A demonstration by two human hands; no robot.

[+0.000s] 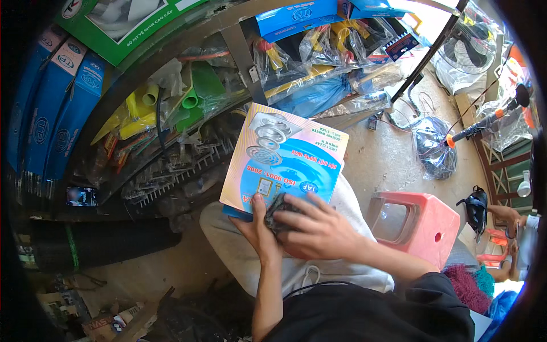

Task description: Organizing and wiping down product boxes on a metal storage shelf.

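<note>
A printed cardboard box (286, 145) with pictures of round stainless steel drain parts is held tilted above my lap. My left hand (258, 235) grips its lower edge, with the thumb lying on the printed face. Under the fingers of my right hand (314, 231) is a bunched dark grey cloth (275, 209), pressed on the lower part of the box. The right fingers are slightly blurred, and the palm side of that hand is hidden. Light grey trousers (235, 252) show beneath the box.
Metal shelving (245, 60) ahead holds bagged yellow fittings (342, 38), blue boxes (60, 124) and a green box (124, 25). A lit phone (82, 196) sits at left. To my right are a pink plastic stool (419, 226), a fan (468, 47) and another person's arm (504, 213).
</note>
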